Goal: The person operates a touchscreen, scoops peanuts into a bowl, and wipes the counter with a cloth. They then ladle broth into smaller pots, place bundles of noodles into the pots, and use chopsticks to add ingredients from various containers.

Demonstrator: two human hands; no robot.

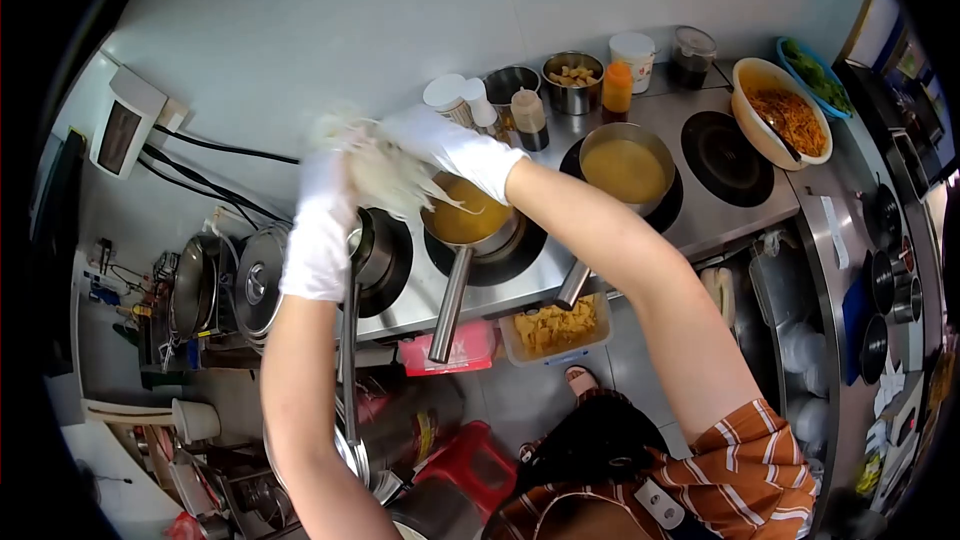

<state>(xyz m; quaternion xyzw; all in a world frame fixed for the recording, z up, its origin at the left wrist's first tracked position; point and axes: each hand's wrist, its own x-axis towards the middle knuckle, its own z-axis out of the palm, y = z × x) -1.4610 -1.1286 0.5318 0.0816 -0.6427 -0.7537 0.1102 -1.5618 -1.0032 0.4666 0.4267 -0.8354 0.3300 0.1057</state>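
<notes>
A loose bunch of pale noodles (385, 185) hangs between my two hands, its strands trailing toward a steel saucepan of yellowish broth (466, 210). My left hand (325, 205), in a white glove, is closed on the bunch from the left side. From the right, my right hand (450, 145), also gloved in white, grips the same noodles near their top. The fingertips are smeared by motion and partly hidden by the strands. Just below my left hand stands a smaller steel pot (372, 248) on the leftmost burner.
Another saucepan of broth (626, 168) sits to the right, beside a bare burner (727, 158). Along the wall stand an orange squeeze bottle (617, 87), a dark sauce bottle (529, 120) and several tubs. A bowl of reddish shredded food (745, 120) is farther right. Saucepan handles (452, 305) overhang the counter's front edge.
</notes>
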